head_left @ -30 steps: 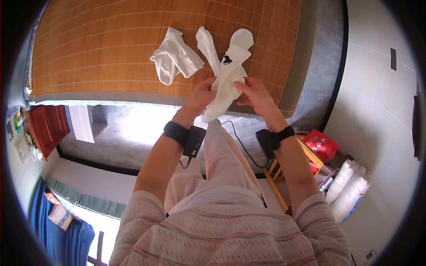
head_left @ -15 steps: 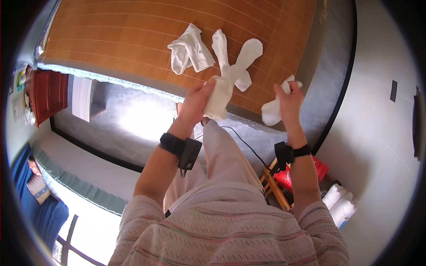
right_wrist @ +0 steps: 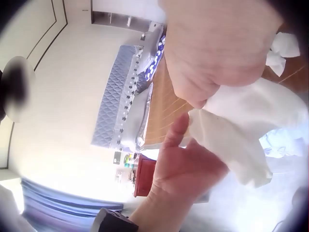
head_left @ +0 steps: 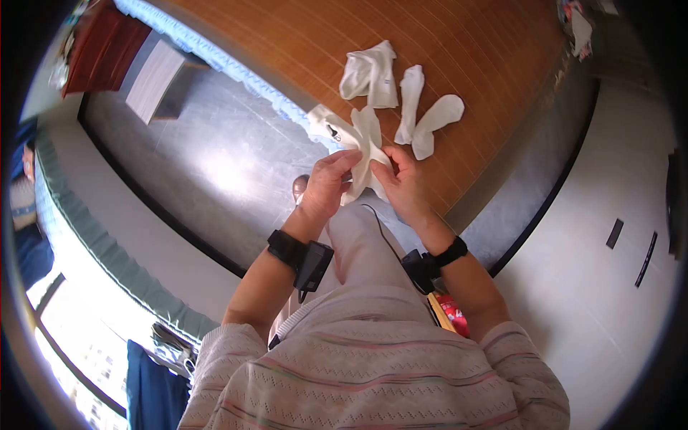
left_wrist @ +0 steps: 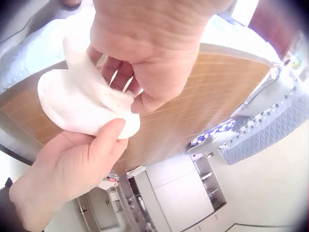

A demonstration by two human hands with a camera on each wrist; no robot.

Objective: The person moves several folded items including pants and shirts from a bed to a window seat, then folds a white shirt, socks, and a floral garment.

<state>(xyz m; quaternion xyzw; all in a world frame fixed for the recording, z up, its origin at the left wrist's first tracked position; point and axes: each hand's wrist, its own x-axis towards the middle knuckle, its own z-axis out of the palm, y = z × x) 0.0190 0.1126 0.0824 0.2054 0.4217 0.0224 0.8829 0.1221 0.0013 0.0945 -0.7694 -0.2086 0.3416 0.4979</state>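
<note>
White socks hang together between the two hands in the head view, one with a black motif [head_left: 333,132] and one plain sock [head_left: 368,129] beside it. The left hand [head_left: 326,185] pinches them from the left, the right hand [head_left: 407,188] from the right, fingertips close together. In the left wrist view the right hand [left_wrist: 67,169] has thumb and fingers on the white fabric [left_wrist: 82,108], below the left hand [left_wrist: 149,43]. The right wrist view shows the left hand [right_wrist: 188,169] and right hand [right_wrist: 222,43] meeting at the sock edge [right_wrist: 227,140].
On the brown bed mat [head_left: 287,43] lie a folded white bundle [head_left: 371,75], a narrow white sock [head_left: 410,100] and a wider bent one [head_left: 438,120]. A cable [head_left: 387,233] hangs near the legs; a red cabinet [head_left: 107,49] stands at the upper left.
The right hand has moved left from the bed's edge, bringing its white sock to the left hand's sock. The held socks have separated from those on the mat, and the head view has turned.
</note>
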